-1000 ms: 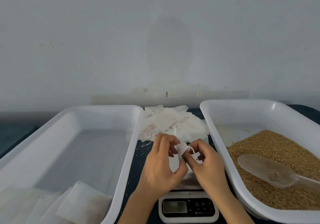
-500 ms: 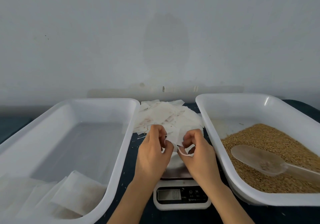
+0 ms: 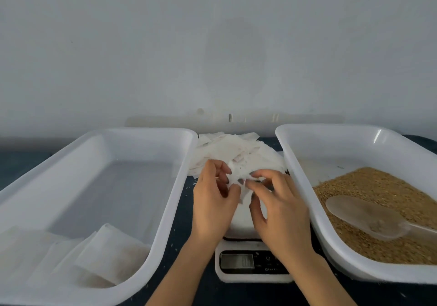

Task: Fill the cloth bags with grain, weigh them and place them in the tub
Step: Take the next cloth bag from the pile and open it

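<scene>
An empty cloth bag (image 3: 242,191) was held just above the scale (image 3: 253,264), pinched at its edges by the curled fingers of the left hand (image 3: 212,206) and the right hand (image 3: 282,213). Opening its mouth was judged the step in hand. The layers were best rubbed apart gently and spread wide before the scoop (image 3: 364,218), laid on the grain (image 3: 378,187) right of the scale, was taken up.

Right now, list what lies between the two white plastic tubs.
In the head view, back to front: a pile of empty white cloth bags, the left hand and right hand pinching one small bag, and a white digital scale.
</scene>
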`<state>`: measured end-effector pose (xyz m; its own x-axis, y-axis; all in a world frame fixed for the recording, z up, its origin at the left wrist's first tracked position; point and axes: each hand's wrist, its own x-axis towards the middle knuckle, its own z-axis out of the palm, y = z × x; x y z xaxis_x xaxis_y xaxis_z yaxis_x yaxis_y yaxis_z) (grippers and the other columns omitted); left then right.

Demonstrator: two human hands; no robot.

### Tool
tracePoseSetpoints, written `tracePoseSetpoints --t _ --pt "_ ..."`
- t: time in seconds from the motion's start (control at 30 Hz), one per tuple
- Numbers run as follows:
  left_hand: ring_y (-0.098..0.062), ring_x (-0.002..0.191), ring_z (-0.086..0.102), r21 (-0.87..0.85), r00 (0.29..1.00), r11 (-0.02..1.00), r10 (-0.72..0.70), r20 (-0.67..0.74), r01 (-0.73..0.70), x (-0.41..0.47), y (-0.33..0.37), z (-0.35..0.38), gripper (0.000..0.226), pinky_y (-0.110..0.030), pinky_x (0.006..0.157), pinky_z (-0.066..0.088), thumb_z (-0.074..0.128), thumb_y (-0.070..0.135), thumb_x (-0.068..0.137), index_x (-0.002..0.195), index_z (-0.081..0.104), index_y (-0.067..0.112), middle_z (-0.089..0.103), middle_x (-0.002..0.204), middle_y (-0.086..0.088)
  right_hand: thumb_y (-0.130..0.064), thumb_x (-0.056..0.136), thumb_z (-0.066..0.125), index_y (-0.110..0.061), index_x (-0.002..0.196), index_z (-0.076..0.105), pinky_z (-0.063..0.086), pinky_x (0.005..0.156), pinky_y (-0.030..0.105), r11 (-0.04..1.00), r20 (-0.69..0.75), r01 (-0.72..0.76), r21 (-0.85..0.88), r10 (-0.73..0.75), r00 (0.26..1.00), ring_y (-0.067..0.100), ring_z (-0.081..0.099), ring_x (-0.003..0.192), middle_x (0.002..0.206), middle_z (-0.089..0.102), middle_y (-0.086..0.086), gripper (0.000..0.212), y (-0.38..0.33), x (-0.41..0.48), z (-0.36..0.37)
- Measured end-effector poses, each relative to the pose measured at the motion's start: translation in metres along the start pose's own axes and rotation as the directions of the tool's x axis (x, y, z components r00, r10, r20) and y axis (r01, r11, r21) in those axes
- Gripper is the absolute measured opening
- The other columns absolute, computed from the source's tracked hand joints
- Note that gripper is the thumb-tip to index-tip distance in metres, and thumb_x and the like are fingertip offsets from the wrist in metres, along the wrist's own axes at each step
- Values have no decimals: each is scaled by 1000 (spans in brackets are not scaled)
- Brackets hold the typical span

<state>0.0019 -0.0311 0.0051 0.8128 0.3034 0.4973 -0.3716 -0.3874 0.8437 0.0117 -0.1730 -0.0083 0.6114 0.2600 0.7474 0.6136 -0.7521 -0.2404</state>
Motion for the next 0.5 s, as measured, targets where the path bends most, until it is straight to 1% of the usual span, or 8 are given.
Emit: tracePoseSetpoints --t 0.07,0.1,0.17,0.23,0.3,0.37,0.4,0.5 --pt "-21 60 57 -36 999 999 -17 33 18 0 4 -1 33 -36 57 53 63 2 80 93 51 30 56 78 -1 -23 82 64 -19 107 72 55 79 31 1000 42 22 7 -23 999 17 56 109 121 58 -5 27 0 1 -2" --pt "-21 62 57 -48 999 999 -5 42 7 -1 6 -1 29 -38 58 53 62 6 79 94 52 29 55 81 -1 -28 83 63 -19 103 73 54 79 31 999 49 36 2 -36 998 17 55 108 117 61 -6 23 -1 1 -3" --pt "-12 74 57 -33 995 996 86 55 -84 -3 8 -1 26 -30 65 50 61 19 78 101 54 29 54 96 3 -27 85 67 -19 97 74 53 76 31 999 45 46 -23 -45 998 17 56 103 104 66 -7 16 0 0 -4" --pt "-10 111 52 65 966 973 210 150 -222 -3 5 -2 43 -24 91 46 66 37 79 120 52 35 46 122 7 -15 80 75 -17 95 74 55 75 32 1000 49 -5 -14 6 999 17 58 100 98 69 -6 16 0 0 -5" --pt "-15 140 32 175 900 916 295 322 -362 1 -2 -5 77 -30 115 29 72 57 74 141 42 33 36 145 8 -8 78 77 -17 94 73 55 73 31 998 63 -55 29 53 997 16 58 99 95 68 -8 19 0 2 -6" --pt "-15 149 19 254 837 850 322 443 -462 5 -9 -5 105 -38 122 17 73 68 65 150 34 20 31 155 7 -9 84 73 -18 92 72 54 71 32 997 69 -38 73 33 997 16 58 96 91 68 -8 12 -1 4 -8" --pt "-15 151 17 275 822 835 314 475 -477 6 -12 -6 111 -41 124 14 74 68 63 151 32 15 31 157 7 -9 84 73 -16 91 72 55 70 33 996 63 -18 88 13 998 18 60 94 90 68 -7 10 -1 5 -9" --pt "-6 144 29 261 823 855 281 493 -448 8 -14 -9 108 -42 124 13 81 61 63 148 34 12 44 148 6 0 77 78 -12 87 73 56 65 31 995 53 23 97 -29 998 20 63 88 85 67 -2 16 -4 6 -11"
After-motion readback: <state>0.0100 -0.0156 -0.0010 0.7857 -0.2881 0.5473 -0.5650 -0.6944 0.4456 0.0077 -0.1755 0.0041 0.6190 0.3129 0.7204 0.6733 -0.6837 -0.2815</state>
